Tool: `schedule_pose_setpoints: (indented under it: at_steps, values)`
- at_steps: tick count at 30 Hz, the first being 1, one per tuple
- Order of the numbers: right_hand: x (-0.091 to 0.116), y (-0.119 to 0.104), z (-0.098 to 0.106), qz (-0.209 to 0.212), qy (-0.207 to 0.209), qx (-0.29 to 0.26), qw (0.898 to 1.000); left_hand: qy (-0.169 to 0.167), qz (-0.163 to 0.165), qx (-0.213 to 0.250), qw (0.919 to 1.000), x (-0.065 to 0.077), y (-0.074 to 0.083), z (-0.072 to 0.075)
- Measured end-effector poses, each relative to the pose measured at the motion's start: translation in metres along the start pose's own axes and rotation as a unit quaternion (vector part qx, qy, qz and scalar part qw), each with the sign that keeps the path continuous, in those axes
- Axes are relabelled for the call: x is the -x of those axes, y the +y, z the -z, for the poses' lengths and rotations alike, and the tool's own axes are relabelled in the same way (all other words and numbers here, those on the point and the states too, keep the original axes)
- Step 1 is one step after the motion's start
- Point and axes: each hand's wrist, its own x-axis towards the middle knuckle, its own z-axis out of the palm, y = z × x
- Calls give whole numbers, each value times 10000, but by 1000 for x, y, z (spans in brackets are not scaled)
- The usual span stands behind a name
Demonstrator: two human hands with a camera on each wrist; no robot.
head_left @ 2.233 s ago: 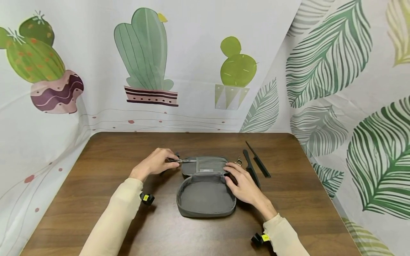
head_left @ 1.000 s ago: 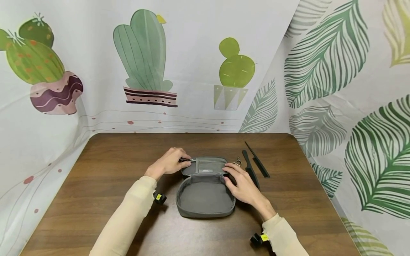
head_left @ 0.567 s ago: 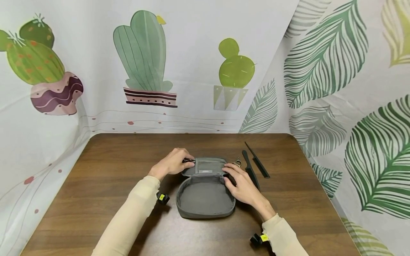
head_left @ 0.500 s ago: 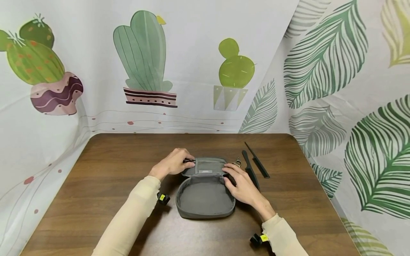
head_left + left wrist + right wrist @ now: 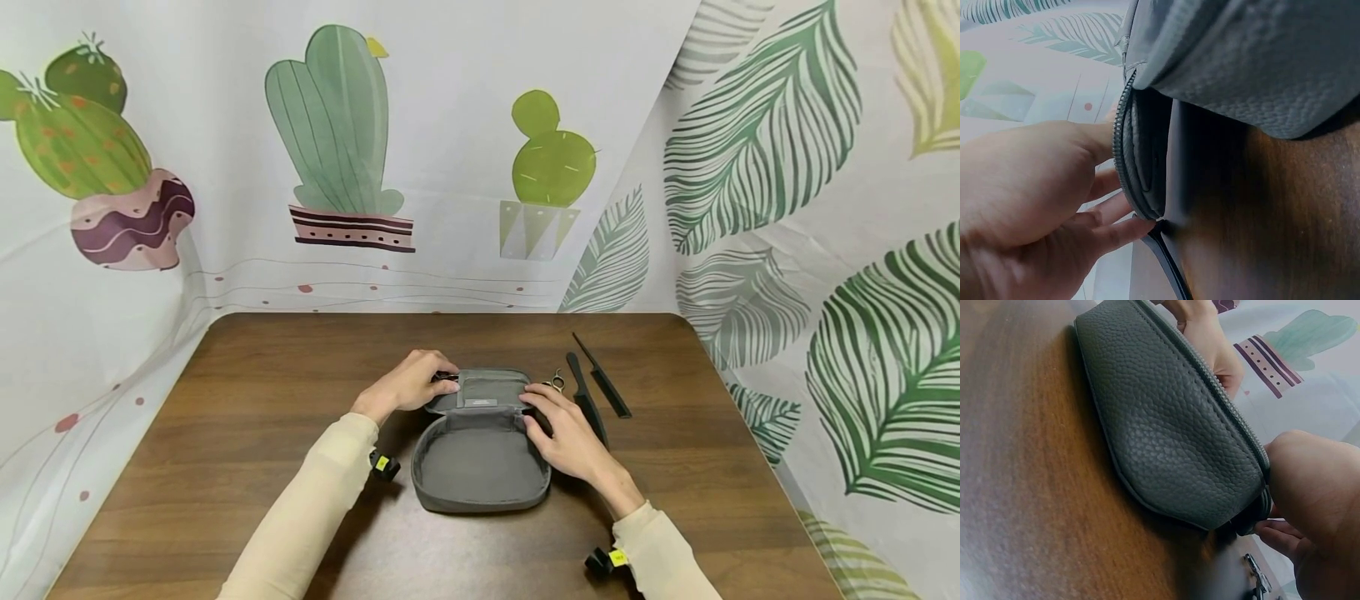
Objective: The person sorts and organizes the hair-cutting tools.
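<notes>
Your grey case (image 5: 482,504) lies unfolded on the counter (image 5: 247,508), its lid with the pocket panel on the far side. Your left hand (image 5: 408,383) pinches a pair of scissors (image 5: 446,376) at the lid's left, your fingers hiding most of it. Your right hand (image 5: 567,433) holds the lid's right edge, fingers bent over it and thumb by the hinge.

That right hand blocks the space just right of the case: second scissors (image 5: 558,382) show their rings beyond your fingers, and the wide black comb (image 5: 589,408) is partly covered at its near end. Farther right, clear of your hand, lies the thin-tailed comb (image 5: 612,393). A black wrist camera (image 5: 385,465) hangs beneath your left cuff. Behind the counter stands the printed curtain (image 5: 457,150).
</notes>
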Motion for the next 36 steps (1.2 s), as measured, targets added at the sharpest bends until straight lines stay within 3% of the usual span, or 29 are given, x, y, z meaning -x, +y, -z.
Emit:
schedule_pose_setpoints:
  at_steps: [13, 20, 36]
  values:
    - [0, -1, 1, 13, 1, -27, 10000, -69, -107, 85, 9999, 0, 0, -3]
    - [0, -1, 0, 36, 49, 13, 10000, -275, 19, 105, 9996, 0, 1, -5]
    - [0, -1, 1, -11, 7, -67, 10000, -322, 128, 322, 9989, 1, 1, -6]
